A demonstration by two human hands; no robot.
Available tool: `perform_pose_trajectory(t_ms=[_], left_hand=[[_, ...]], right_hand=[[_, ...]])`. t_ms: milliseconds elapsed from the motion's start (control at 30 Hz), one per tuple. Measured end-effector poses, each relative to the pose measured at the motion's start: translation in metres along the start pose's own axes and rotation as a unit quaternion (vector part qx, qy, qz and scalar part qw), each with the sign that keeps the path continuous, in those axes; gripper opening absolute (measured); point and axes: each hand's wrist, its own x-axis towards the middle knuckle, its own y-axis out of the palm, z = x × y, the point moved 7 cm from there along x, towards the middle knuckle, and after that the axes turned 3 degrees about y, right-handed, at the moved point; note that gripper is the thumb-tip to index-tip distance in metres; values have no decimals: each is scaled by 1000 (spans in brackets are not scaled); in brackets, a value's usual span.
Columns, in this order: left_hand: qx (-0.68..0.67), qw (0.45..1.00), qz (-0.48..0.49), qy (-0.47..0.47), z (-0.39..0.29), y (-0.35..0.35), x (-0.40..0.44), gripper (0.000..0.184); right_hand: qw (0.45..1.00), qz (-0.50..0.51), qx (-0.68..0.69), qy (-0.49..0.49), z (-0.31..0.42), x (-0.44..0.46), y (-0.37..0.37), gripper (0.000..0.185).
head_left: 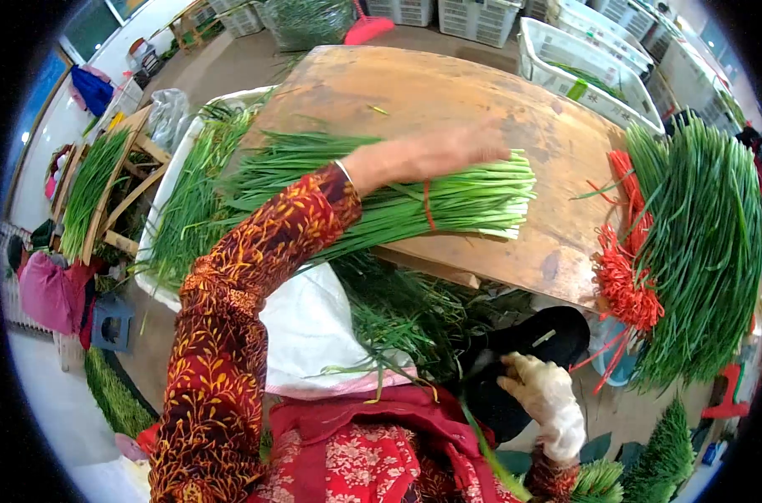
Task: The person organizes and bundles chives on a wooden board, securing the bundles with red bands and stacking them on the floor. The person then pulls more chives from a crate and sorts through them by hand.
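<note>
A bundle of long green stalks (473, 201) lies on the wooden board (398, 92), tied with a red band (429, 204), its pale cut ends to the right. My left hand (435, 158) is stretched across the top of this bundle, blurred by motion, so its fingers cannot be made out. My right hand (542, 394), in a pale glove, hangs below the board near my lap, its fingers curled; a long green leaf (490, 457) hangs near it. Red ties (624, 277) lie at the board's right end, beside a large heap of green stalks (699, 251).
A white tub (150, 251) of loose greens stands left of the board. White crates (557, 63) are behind it. Loose leaves (398, 310) lie below the board's front edge, near a dark round seat (557, 335). A wooden rack (113, 184) holds greens at far left.
</note>
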Motion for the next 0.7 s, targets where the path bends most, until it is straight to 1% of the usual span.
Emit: perform_pose_trajectory(t_ms=[33, 67, 100, 133, 167, 200, 267, 333, 400, 467, 500, 533, 600, 633, 667, 700], left_hand=[[38, 997, -46, -40, -15, -23, -9, 66], [41, 997, -49, -41, -13, -32, -18, 66], [33, 995, -88, -11, -15, -47, -27, 64], [25, 991, -128, 18, -17, -63, -36, 63], [66, 989, -131, 32, -1, -68, -45, 57], [70, 988, -137, 32, -3, -72, -56, 57], [158, 979, -127, 18, -7, -64, -79, 53], [143, 981, -133, 10, -6, -66, -94, 51], [133, 979, -153, 30, -5, -69, -105, 49], [128, 978, -164, 23, -9, -70, -115, 48], [129, 977, -167, 16, -6, -68, -114, 48], [128, 977, -168, 8, -7, -66, -115, 48], [135, 974, -179, 18, -6, -59, -112, 51], [151, 974, -169, 22, -9, -53, -109, 52], [167, 972, -160, 27, -11, -49, -104, 54], [169, 975, -141, 27, -7, -45, -100, 62]], right_hand=[[994, -2, 105, -17, 4, 9, 3, 25], [977, -4, 209, -33, 11, 19, -3, 26], [976, -46, 209, -49, 25, 26, -19, 25], [965, -110, 227, -73, 33, 34, -31, 24], [947, -130, 283, -73, 42, 44, -41, 24], [926, -149, 339, -73, 52, 55, -50, 24], [873, -236, 398, -153, 76, 80, -70, 27], [880, -315, 302, -189, 107, 96, -91, 29], [879, -300, 322, -185, 122, 113, -97, 31], [878, -318, 314, -169, 128, 122, -105, 31], [876, -368, 264, -164, 123, 132, -107, 30], [878, -367, 261, -164, 127, 135, -113, 30], [905, -393, 100, -129, 137, 142, -125, 29], [915, -372, 96, -123, 141, 150, -127, 28], [915, -373, 92, -122, 143, 155, -131, 28], [929, -334, 89, -134, 147, 165, -131, 26]])
